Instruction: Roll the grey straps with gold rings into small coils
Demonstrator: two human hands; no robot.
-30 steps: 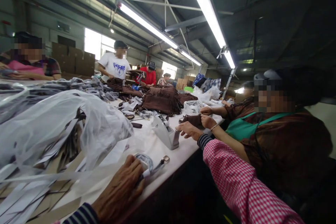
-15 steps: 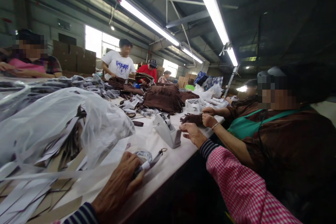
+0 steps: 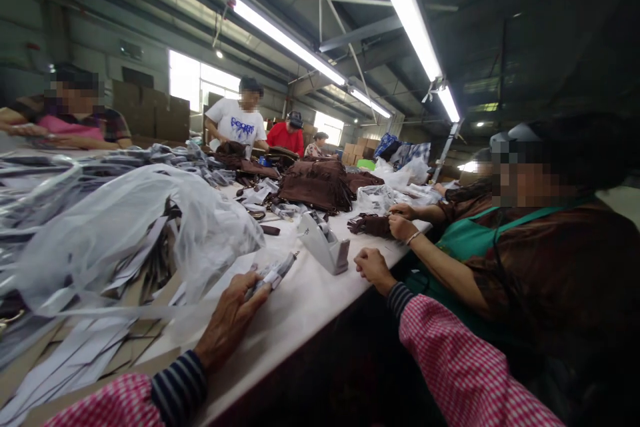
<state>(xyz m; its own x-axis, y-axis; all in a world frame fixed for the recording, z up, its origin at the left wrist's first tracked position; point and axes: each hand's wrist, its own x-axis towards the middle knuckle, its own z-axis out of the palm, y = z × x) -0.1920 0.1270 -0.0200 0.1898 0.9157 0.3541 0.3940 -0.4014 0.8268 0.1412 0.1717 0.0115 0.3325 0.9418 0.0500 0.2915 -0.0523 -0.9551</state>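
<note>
My left hand [image 3: 240, 310] is closed round a wrapped strap [image 3: 275, 272] on the white table [image 3: 300, 320]; a small metal hook shows at the strap's far end. My right hand [image 3: 371, 265] has its fingers curled together just right of the grey tape dispenser [image 3: 324, 243], apart from it. Whatever those fingers may hold is too small to make out.
A clear plastic bag [image 3: 200, 213] with card strips lies at the left. Brown fringed bags [image 3: 315, 183] are piled at the centre back. Close on the right, a person in a green apron [image 3: 465, 233] handles a brown fringed piece [image 3: 373, 225].
My right hand has drawn back from the tape dispenser, its fingers now curled in. The strap in my left hand has turned and looks more tightly bundled. The view has shifted slightly.
</note>
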